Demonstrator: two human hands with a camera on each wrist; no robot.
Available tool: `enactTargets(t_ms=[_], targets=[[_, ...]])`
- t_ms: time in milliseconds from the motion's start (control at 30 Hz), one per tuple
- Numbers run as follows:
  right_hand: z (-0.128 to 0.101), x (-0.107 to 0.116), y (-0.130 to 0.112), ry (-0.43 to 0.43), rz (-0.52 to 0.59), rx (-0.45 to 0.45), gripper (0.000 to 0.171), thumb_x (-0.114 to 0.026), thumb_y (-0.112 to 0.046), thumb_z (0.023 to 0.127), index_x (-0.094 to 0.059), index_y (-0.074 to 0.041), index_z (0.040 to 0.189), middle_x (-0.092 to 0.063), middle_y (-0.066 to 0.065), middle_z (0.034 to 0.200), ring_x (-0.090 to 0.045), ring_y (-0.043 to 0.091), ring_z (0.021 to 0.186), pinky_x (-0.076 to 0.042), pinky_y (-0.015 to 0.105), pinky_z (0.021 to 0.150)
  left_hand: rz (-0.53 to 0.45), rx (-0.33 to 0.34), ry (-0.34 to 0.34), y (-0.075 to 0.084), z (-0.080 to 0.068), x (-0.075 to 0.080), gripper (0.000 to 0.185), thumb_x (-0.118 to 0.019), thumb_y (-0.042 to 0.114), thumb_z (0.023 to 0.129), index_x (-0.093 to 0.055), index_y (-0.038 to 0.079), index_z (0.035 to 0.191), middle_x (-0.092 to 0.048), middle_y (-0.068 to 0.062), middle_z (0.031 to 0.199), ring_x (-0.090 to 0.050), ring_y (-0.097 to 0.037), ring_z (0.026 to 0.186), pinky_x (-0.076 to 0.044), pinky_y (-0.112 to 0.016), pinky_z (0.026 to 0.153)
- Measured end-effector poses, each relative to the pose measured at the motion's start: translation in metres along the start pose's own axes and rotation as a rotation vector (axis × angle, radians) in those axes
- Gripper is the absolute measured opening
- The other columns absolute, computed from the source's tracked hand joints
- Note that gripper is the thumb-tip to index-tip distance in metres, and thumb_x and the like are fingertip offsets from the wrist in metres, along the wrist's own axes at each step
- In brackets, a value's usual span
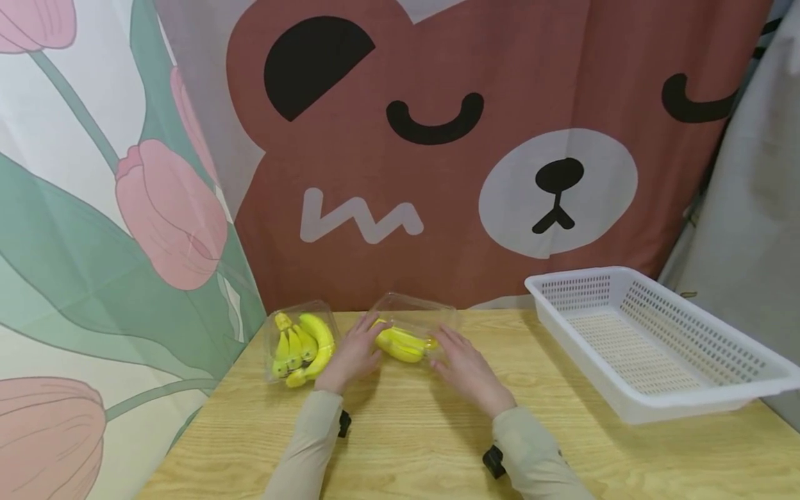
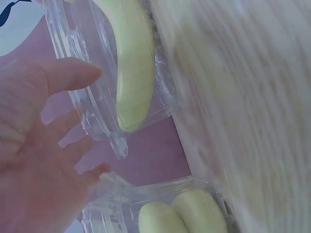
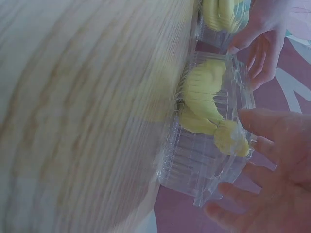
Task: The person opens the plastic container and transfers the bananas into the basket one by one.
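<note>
both hands [image 1: 409, 357] spread open either side of the clear banana box [image 1: 412, 332], lying crosswise between them, touching it.

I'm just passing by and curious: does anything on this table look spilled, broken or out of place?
Nothing looks spilled or broken. Two clear boxes of bananas sit at the table's far edge: the left box stands alone, and both hands, left and right, flank the middle box. The white basket lies at an angle, its near corner seemingly past the table edge.
</note>
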State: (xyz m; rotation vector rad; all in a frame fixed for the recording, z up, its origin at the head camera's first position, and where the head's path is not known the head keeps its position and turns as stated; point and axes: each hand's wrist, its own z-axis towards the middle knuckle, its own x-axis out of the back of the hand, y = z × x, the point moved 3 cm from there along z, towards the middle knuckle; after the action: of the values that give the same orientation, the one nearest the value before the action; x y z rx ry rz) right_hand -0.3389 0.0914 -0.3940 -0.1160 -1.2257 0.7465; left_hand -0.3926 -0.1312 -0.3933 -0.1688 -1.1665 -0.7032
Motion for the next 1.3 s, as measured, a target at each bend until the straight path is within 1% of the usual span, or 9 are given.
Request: enactTargets(t_ms=[167,400,600,700,833,933,1033,1167,1300], targets=[[0.001,0.001,0.004,0.001,0.023,0.000,0.056,-0.068,-0.016,0.094,-0.046,-0.012,0.145,-0.031,0.015,0.157,-0.037,0.040,0.136,-0.034,0.057,0.108,-0.029,-0.036,0.010,-0.001,-0.001,0.002,0.060,-0.067,-0.005,0.085,-0.054,0.015,0.140,-0.038,-0.014,0.151,-0.032,-0.046,0.138,-0.031,-0.063,0.107],[0.003,0.004,0.010,-0.001,0.016,-0.035,0.055,-0.069,-0.017,0.094,-0.047,-0.014,0.144,-0.034,0.013,0.156,-0.040,0.040,0.134,-0.038,0.059,0.103,-0.110,0.028,-0.084,-0.002,-0.003,0.004,0.059,-0.065,-0.001,0.090,-0.052,0.021,0.143,-0.031,-0.012,0.156,-0.040,-0.039,0.134,-0.045,-0.050,0.098],[0.004,0.004,0.014,0.008,0.048,-0.036,0.053,-0.069,-0.014,0.093,-0.048,-0.011,0.142,-0.036,0.016,0.154,-0.043,0.040,0.132,-0.039,0.057,0.103,-0.162,0.069,-0.126,0.002,-0.007,0.009,0.056,-0.061,-0.002,0.091,-0.054,0.019,0.142,-0.035,-0.008,0.154,-0.037,-0.043,0.133,-0.044,-0.052,0.094],[0.003,0.005,0.017,0.009,0.057,-0.034,0.052,-0.068,-0.012,0.094,-0.048,-0.009,0.142,-0.036,0.016,0.154,-0.044,0.040,0.131,-0.039,0.057,0.103,-0.177,0.069,-0.135,0.004,-0.008,0.012,0.056,-0.060,-0.004,0.090,-0.055,0.019,0.141,-0.038,-0.008,0.151,-0.038,-0.043,0.131,-0.044,-0.051,0.092],[0.003,0.008,0.020,0.016,0.060,-0.017,0.052,-0.067,-0.008,0.094,-0.047,-0.008,0.142,-0.038,0.017,0.152,-0.046,0.039,0.130,-0.041,0.056,0.102,-0.196,0.031,-0.139,0.008,-0.009,0.017,0.053,-0.061,-0.004,0.089,-0.057,0.015,0.139,-0.042,-0.009,0.147,-0.039,-0.041,0.131,-0.040,-0.052,0.099],[0.003,0.010,0.022,0.026,0.069,0.002,0.052,-0.066,-0.004,0.093,-0.047,-0.006,0.141,-0.040,0.019,0.151,-0.048,0.040,0.128,-0.041,0.056,0.101,-0.208,0.002,-0.145,0.010,-0.011,0.021,0.052,-0.062,-0.003,0.089,-0.057,0.012,0.138,-0.044,-0.010,0.147,-0.037,-0.039,0.134,-0.030,-0.055,0.109],[0.002,0.013,0.023,0.024,0.088,0.011,0.052,-0.066,-0.003,0.093,-0.046,-0.005,0.141,-0.039,0.021,0.150,-0.048,0.042,0.127,-0.041,0.057,0.102,-0.204,-0.009,-0.160,0.010,-0.012,0.024,0.052,-0.063,-0.001,0.088,-0.057,0.012,0.138,-0.044,-0.009,0.147,-0.034,-0.036,0.138,-0.022,-0.054,0.114],[0.002,0.015,0.026,-0.008,0.118,-0.002,0.053,-0.063,-0.003,0.094,-0.044,-0.005,0.143,-0.035,0.021,0.153,-0.045,0.042,0.130,-0.038,0.058,0.104,-0.206,-0.006,-0.170,0.010,-0.013,0.025,0.052,-0.066,0.000,0.086,-0.057,0.010,0.136,-0.046,-0.009,0.146,-0.036,-0.035,0.137,-0.025,-0.054,0.113],[0.002,0.015,0.031,-0.031,0.131,-0.011,0.053,-0.062,-0.004,0.095,-0.043,-0.006,0.144,-0.035,0.019,0.153,-0.042,0.041,0.132,-0.036,0.058,0.106,-0.215,0.028,-0.171,0.009,-0.013,0.024,0.054,-0.069,0.000,0.086,-0.055,0.010,0.138,-0.047,-0.008,0.145,-0.038,-0.035,0.135,-0.030,-0.052,0.111]])
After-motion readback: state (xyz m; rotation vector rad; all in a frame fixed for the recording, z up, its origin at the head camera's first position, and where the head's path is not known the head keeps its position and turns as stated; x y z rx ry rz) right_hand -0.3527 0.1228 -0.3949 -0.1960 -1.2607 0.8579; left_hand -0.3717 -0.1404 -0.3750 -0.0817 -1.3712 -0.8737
